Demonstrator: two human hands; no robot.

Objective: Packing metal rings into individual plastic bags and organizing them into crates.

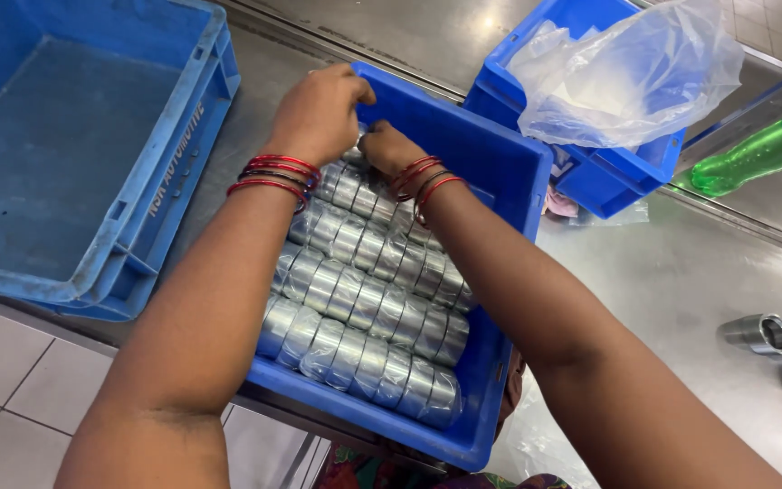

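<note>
A blue plastic crate [491,362] stands in front of me, filled with rows of shiny metal rings [364,312] wrapped in clear plastic. Both my hands reach to its far corner. My left hand [319,109] is curled at the crate's back rim, fingers closed on the top of the wrapped rings. My right hand [386,149] rests beside it, fingers bent down onto the same far row. Red bangles circle both wrists. What the fingertips pinch is hidden.
An empty larger blue crate [74,136] stands at the left. Behind, another blue crate [608,172] holds a clear plastic bag [631,77]. A green bottle [758,154] lies at right. Several loose metal rings [771,335] sit on the steel table at right.
</note>
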